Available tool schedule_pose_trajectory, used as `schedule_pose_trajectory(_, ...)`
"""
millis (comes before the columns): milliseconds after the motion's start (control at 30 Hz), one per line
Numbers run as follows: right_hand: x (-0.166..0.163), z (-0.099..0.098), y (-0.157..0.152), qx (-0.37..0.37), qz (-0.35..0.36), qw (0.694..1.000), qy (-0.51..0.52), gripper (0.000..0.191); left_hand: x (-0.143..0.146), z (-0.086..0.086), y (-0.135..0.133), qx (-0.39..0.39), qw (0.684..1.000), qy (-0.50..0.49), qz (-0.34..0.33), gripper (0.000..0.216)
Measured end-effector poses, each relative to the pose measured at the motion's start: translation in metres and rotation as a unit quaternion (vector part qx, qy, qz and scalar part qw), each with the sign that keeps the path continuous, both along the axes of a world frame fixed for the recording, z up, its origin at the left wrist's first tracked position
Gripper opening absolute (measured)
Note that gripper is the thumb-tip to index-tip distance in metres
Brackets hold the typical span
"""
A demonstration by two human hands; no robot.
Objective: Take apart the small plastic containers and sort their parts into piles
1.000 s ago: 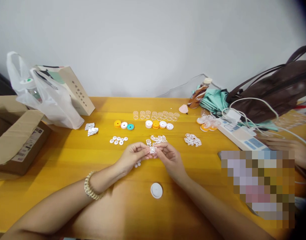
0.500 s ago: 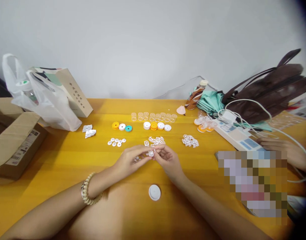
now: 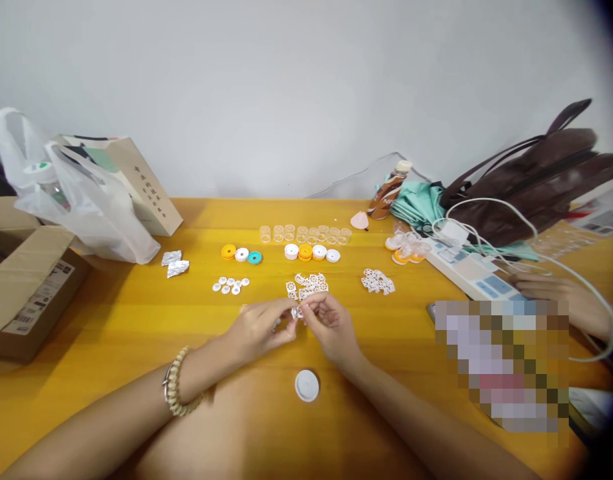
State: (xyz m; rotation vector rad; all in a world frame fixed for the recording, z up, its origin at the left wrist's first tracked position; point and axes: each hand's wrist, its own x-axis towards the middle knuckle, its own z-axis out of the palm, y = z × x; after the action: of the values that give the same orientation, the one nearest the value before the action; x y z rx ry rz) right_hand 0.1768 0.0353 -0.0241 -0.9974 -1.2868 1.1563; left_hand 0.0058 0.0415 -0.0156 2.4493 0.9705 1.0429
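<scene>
My left hand [image 3: 263, 328] and my right hand [image 3: 332, 325] meet above the table, fingertips pinched on a small white plastic part [image 3: 297, 313] between them. The fingers cover much of it, so its full shape is hidden. Below the hands lies a round white cap [image 3: 307, 385]. Just beyond them is a pile of white openwork plastic pieces [image 3: 313, 285]. To the left sit several small white discs [image 3: 231, 286], and a second pile of white openwork pieces [image 3: 378, 281] lies to the right.
Farther back are clear plastic rings [image 3: 301, 234], orange and white round pieces [image 3: 305, 253] and a teal one [image 3: 255, 257]. A cardboard box [image 3: 41, 300] and plastic bag [image 3: 96, 220] stand left. On the right are a bottle [image 3: 387, 191], power strip [image 3: 471, 270] and another person's hand [image 3: 561, 297].
The fingers of both hands have shifted slightly around the white part, which has turned a little between them. The whole view has moved slightly.
</scene>
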Motion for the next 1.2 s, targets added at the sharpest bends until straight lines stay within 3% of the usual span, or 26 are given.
schedule_pose_trajectory(167,0.001,-0.001,0.002,-0.037,0.039,0.998,0.013,0.018,0.007,0.011,-0.003,-0.154,0.987,-0.047,-0.006,0.021)
schedule_pose_trajectory(333,0.004,-0.004,-0.004,0.095,-0.017,0.991,-0.097,0.008,0.01,0.012,-0.003,-0.245,0.963,-0.112,0.003,0.017)
schedule_pose_trajectory(433,0.011,-0.002,-0.003,0.159,-0.055,0.971,-0.17,0.007,0.005,0.01,0.0,-0.248,0.96,-0.129,0.015,0.023)
schedule_pose_trajectory(633,0.033,-0.004,0.024,0.117,-0.122,0.969,-0.177,0.014,-0.001,0.011,0.012,-0.216,0.964,-0.14,0.062,0.029)
schedule_pose_trajectory(767,0.039,-0.011,0.036,0.153,-0.121,0.948,-0.253,0.013,0.0,0.012,0.018,-0.187,0.971,-0.14,0.055,0.026)
schedule_pose_trajectory(1000,0.03,-0.019,0.038,0.162,-0.107,0.928,-0.319,0.012,0.001,0.004,0.017,-0.255,0.948,-0.182,0.057,0.027)
schedule_pose_trajectory(1100,0.03,-0.013,0.034,0.184,-0.129,0.919,-0.326,0.027,0.001,0.003,0.017,-0.247,0.952,-0.174,0.054,0.026)
schedule_pose_trajectory(1200,0.042,0.009,0.021,0.214,-0.163,0.921,-0.282,0.045,0.0,0.004,0.017,-0.243,0.955,-0.158,0.055,0.028)
